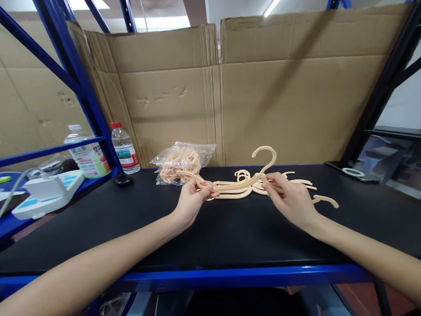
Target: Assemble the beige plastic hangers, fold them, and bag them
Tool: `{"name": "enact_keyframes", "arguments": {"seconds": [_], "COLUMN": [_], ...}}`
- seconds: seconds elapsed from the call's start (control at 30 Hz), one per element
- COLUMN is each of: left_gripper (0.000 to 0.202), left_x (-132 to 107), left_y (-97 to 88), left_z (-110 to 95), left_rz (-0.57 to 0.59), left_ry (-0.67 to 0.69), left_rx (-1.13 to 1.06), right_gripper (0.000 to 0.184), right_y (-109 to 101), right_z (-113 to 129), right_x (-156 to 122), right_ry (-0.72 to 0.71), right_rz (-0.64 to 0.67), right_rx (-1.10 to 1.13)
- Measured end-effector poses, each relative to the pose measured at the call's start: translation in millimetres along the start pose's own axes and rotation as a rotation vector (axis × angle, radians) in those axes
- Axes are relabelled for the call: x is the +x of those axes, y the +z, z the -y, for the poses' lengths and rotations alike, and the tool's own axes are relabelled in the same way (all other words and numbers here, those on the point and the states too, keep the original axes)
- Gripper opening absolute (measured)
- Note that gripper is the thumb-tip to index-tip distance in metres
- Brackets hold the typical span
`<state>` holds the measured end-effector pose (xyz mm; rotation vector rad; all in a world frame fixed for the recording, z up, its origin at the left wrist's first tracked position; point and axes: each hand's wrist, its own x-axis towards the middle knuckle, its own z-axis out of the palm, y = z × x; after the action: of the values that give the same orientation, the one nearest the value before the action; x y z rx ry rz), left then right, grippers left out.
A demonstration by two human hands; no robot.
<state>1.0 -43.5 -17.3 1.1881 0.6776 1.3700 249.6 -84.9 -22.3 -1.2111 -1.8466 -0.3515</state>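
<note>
A cream-coloured clothes hanger (241, 184) is held up over the black tabletop between my two hands, its hook pointing upward. My left hand (194, 197) pinches its left part, and a curved end sticks out past the fingers. On the other side my right hand (291, 196) grips it just right of the hook; the fingers partly cover that stretch. Behind and below lie several more cream hangers (232, 195) in a loose pile, partly hidden by the held one and my right hand. Another hanger piece (326, 200) shows to the right of my right wrist.
Behind my left hand sits a clear plastic bag (183, 161) of cream curved pieces. A red-capped water bottle (124, 149) and a small black object (123, 180) stand at the table's left. Cardboard (298, 90) walls the back. A white power strip (48, 196) lies far left.
</note>
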Motion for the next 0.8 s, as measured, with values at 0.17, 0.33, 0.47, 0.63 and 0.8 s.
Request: {"name": "enact_keyframes", "arguments": {"seconds": [0.17,0.33,0.47,0.63,0.8], "left_gripper": [0.026,0.021,0.021,0.016,0.039], "left_x": [1.8,0.5,-14.7,-38.5,-35.7], "left_y": [1.0,-0.5,5.1,14.3,9.9], "left_z": [0.8,-0.5,-3.5,-12.4,-9.3], "left_rz": [0.035,0.08,0.476,0.96,0.851], "left_ry": [-0.055,-0.125,-0.152,0.423,0.596], "left_rx": [-0.069,0.01,0.368,0.852,1.139], "right_gripper": [0.018,0.019,0.02,0.017,0.022], "right_y": [1.1,1.9,2.1,7.5,18.7], "right_z": [-4.5,-17.4,-31.8,-38.7,-35.3], "right_x": [6.4,11.9,15.1,14.2,8.4], "right_ry": [0.093,0.1,0.102,0.053,-0.042], "right_rz": [0.024,-0.016,0.007,0.174,0.341], "right_rx": [0.142,0.127,0.101,0.039,-0.003]}}
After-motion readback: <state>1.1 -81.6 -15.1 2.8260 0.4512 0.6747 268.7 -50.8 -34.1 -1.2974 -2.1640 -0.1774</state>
